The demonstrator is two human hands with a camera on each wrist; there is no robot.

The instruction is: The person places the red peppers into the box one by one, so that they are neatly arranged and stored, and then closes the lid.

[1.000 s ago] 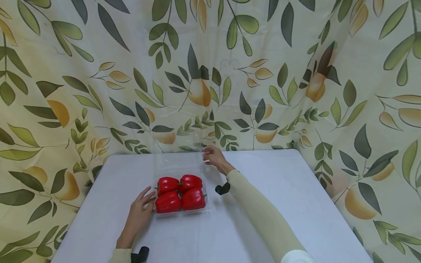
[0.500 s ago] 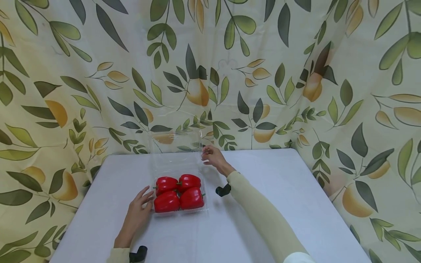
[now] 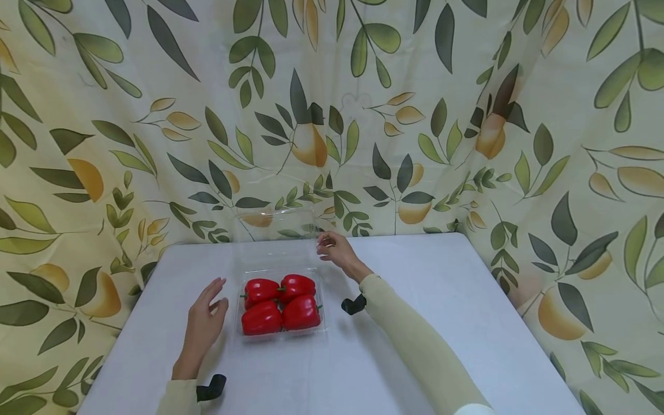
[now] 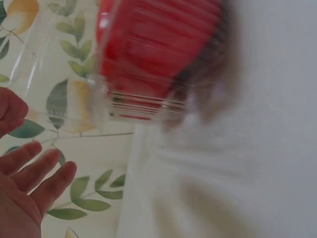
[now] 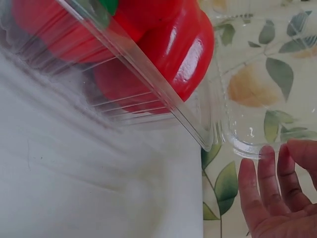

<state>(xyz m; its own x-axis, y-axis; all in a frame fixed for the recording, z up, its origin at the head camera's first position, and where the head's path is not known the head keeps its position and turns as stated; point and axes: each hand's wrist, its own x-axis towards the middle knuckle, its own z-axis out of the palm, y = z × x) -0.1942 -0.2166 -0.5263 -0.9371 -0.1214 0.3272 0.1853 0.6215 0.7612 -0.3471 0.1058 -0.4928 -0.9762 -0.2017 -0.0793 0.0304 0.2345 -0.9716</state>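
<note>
Several red bell peppers [image 3: 261, 318] with green stems sit in a clear plastic clamshell container [image 5: 163, 96] on the table. Its transparent lid [image 3: 275, 248] is raised and tilted back at the far side. My right hand [image 3: 339, 252] pinches the lid's right edge between thumb and fingertips, as the right wrist view shows at the lid corner [image 5: 250, 150]. To the left of the container, my left hand [image 3: 203, 323] is raised with its fingers extended and holds nothing; a gap separates it from the container's side. In the left wrist view the ribbed container wall [image 4: 146, 106] is blurred.
A white-covered table [image 3: 415, 300] carries the container near its middle. Behind and around it hangs a curtain [image 3: 332, 115] printed with leaves and fruit. A black strap piece [image 3: 354, 304] is worn at the right wrist, and another black piece [image 3: 211, 387] at the left.
My left hand has left the container's left side and moved up and left, away from it. The right hand stays at the lid, which has tilted slightly. The head view has shifted a little.
</note>
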